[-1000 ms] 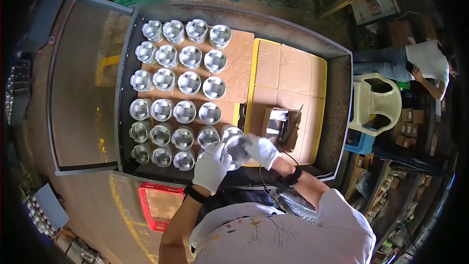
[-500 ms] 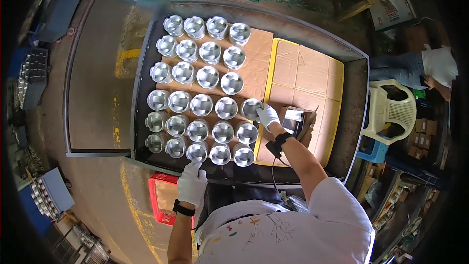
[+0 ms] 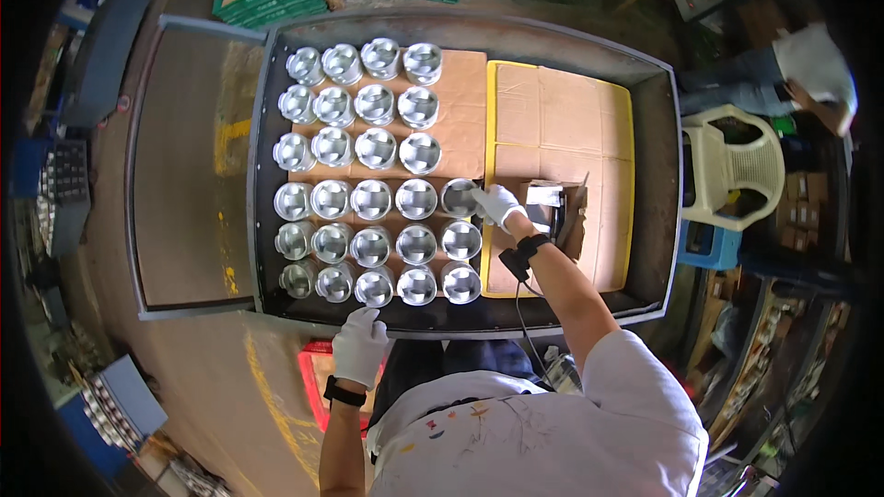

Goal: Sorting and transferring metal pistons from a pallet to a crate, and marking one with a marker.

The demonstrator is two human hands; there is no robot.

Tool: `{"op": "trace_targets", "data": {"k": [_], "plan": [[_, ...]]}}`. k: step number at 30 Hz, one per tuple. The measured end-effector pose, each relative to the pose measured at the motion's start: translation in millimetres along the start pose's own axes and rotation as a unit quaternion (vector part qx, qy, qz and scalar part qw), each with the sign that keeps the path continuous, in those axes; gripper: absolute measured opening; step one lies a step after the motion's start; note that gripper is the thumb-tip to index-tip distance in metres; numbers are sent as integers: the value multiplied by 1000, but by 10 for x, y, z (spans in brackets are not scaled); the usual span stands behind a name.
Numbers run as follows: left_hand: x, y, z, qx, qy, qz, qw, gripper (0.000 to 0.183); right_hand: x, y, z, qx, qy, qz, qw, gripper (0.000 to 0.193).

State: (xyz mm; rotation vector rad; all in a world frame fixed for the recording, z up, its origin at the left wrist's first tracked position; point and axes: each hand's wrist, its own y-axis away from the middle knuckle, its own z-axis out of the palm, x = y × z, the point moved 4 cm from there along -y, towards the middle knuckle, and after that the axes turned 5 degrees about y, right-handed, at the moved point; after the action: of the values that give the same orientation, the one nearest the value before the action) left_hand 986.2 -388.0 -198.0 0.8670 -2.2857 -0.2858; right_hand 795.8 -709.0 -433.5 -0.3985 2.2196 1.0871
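Piston placement appears to be in hand: in the metal bin [image 3: 552, 46], the fourth row's rightmost piston [image 3: 459, 197] is touched by the right hand [image 3: 498, 206], its fingers partly curled; whether it is gripped cannot be told. Nothing is seen held by the loosely bent left hand [image 3: 359, 347]. Next, steady alignment and clean release are called for.

Centre bright; glare on metal pistons [image 3: 372, 200]; box walls [image 3: 516, 39] bowed; corners black, background dim.

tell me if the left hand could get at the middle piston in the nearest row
Probably yes: the left hand points toward that piston from close by, with nothing visible standing between.
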Motion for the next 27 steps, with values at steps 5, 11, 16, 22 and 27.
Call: {"op": "trace_targets", "data": {"k": [5,11,16,22,27], "plan": [[-215,52,-174,17,29,71,997,24,-726,1244,-753,133,-47,-9,990,35],[34,36,-176,-72,-23,304,950,20,-729,3547,-995,306,-255,-17,917,36],[169,442,276,-212,-1,372,903,22,-341,5447,-168,421,-355,115,826,40],[610,1417,810,-353,-106,545,753,24,144,7026,1298,495,-441,186,725,46],[1085,2501,1432,-403,-251,637,607,26,389,8301,2528,570,-460,282,620,44]]}}
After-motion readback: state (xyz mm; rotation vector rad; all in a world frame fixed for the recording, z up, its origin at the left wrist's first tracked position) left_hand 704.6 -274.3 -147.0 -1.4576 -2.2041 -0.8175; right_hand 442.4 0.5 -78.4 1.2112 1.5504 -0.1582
